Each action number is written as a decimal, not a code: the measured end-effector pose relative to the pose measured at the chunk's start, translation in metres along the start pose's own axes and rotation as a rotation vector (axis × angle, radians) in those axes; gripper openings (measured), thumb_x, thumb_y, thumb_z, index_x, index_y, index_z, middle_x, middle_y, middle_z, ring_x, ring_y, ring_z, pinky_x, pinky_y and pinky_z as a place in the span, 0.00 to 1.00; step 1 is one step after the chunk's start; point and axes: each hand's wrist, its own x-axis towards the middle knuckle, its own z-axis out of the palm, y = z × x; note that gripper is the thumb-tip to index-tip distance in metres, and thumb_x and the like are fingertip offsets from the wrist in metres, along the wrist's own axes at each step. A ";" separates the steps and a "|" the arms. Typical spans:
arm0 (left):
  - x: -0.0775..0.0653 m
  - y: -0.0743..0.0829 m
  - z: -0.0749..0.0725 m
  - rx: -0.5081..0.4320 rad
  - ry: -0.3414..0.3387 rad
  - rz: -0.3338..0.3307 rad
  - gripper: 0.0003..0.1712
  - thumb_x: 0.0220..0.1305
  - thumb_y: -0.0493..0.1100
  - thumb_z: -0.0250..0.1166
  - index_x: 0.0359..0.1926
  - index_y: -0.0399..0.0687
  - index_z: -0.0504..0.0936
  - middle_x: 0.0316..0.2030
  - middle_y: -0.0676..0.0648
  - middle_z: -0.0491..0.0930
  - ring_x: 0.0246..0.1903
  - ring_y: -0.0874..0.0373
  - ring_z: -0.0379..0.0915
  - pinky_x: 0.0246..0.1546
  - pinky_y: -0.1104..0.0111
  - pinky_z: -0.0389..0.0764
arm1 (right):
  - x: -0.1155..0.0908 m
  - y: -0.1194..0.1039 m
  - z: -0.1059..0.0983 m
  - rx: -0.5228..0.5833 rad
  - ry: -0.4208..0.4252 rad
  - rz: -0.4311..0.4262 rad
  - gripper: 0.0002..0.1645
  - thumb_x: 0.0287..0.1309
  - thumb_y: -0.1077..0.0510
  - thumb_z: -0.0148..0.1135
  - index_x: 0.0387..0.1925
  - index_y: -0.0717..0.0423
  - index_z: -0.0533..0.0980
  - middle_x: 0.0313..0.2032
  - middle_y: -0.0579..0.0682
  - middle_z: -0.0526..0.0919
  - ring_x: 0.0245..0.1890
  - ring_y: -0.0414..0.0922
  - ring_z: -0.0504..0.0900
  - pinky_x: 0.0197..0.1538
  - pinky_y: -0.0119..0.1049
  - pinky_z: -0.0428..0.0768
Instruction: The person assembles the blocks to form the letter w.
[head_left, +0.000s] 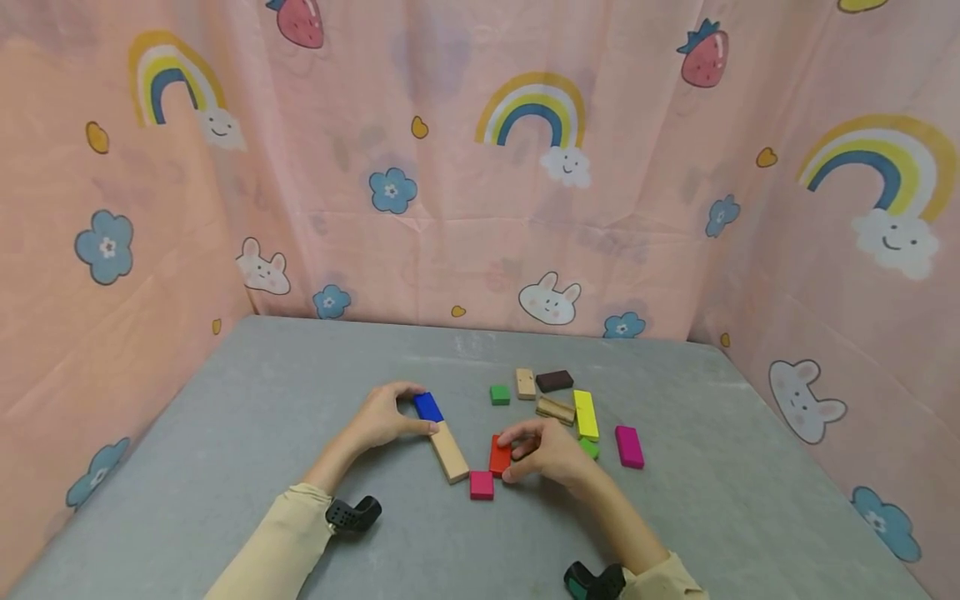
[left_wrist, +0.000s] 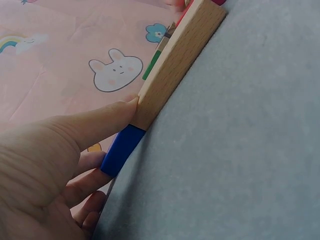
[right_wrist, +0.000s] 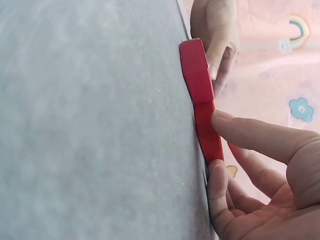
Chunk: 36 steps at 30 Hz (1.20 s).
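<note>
My left hand (head_left: 382, 421) has its fingers curled at the far end of a blue block (head_left: 428, 407) and its thumb by the seam with a long plain wooden block (head_left: 450, 454). Blue and wood lie end to end in a slanting line on the table. With thumb and fingers, my right hand (head_left: 551, 454) pinches a red block (head_left: 498, 457), which lies against a corner of a small pink block (head_left: 482, 486). In the right wrist view the pink block (right_wrist: 194, 70) and the red block (right_wrist: 207, 131) meet. The wooden block's near end sits beside the pink one.
Behind and right of my right hand lie a green block (head_left: 500, 395), a wooden block (head_left: 525, 383), a dark brown block (head_left: 555, 381), a grooved wooden piece (head_left: 553, 409), a yellow block (head_left: 586, 415), another green piece (head_left: 589, 448) and a magenta block (head_left: 629, 447). Patterned pink curtains (head_left: 450, 250) enclose the grey table (head_left: 225, 467).
</note>
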 end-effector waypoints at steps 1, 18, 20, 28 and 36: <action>0.000 0.000 0.000 0.003 0.001 0.000 0.37 0.44 0.51 0.82 0.55 0.43 0.82 0.52 0.46 0.79 0.54 0.50 0.72 0.57 0.53 0.71 | 0.000 0.000 0.000 -0.002 -0.001 0.002 0.21 0.39 0.68 0.80 0.39 0.57 0.85 0.43 0.50 0.81 0.38 0.50 0.76 0.41 0.38 0.74; -0.002 0.004 -0.001 0.004 0.004 -0.019 0.37 0.44 0.50 0.82 0.56 0.42 0.81 0.52 0.46 0.79 0.55 0.49 0.71 0.57 0.52 0.71 | 0.000 -0.003 0.000 -0.024 -0.002 0.030 0.21 0.39 0.70 0.79 0.40 0.57 0.85 0.39 0.51 0.79 0.38 0.49 0.74 0.40 0.39 0.73; -0.002 0.004 -0.001 0.008 0.005 -0.020 0.37 0.44 0.50 0.82 0.56 0.42 0.81 0.53 0.46 0.79 0.55 0.49 0.71 0.57 0.52 0.71 | -0.001 -0.004 0.000 -0.025 -0.003 0.032 0.21 0.39 0.70 0.79 0.40 0.57 0.85 0.39 0.51 0.79 0.38 0.49 0.74 0.40 0.39 0.73; -0.002 0.004 -0.001 0.002 0.004 -0.025 0.37 0.44 0.50 0.82 0.56 0.43 0.81 0.52 0.46 0.79 0.55 0.50 0.71 0.57 0.53 0.71 | -0.002 -0.004 0.001 -0.017 -0.002 0.037 0.20 0.39 0.69 0.79 0.39 0.58 0.85 0.39 0.51 0.79 0.38 0.49 0.74 0.39 0.39 0.72; -0.001 0.003 -0.001 -0.007 0.001 -0.012 0.37 0.44 0.50 0.82 0.56 0.42 0.81 0.52 0.46 0.79 0.55 0.50 0.72 0.57 0.53 0.71 | -0.002 -0.004 0.000 -0.010 -0.011 0.030 0.20 0.40 0.69 0.79 0.40 0.58 0.85 0.38 0.52 0.79 0.38 0.49 0.74 0.39 0.38 0.72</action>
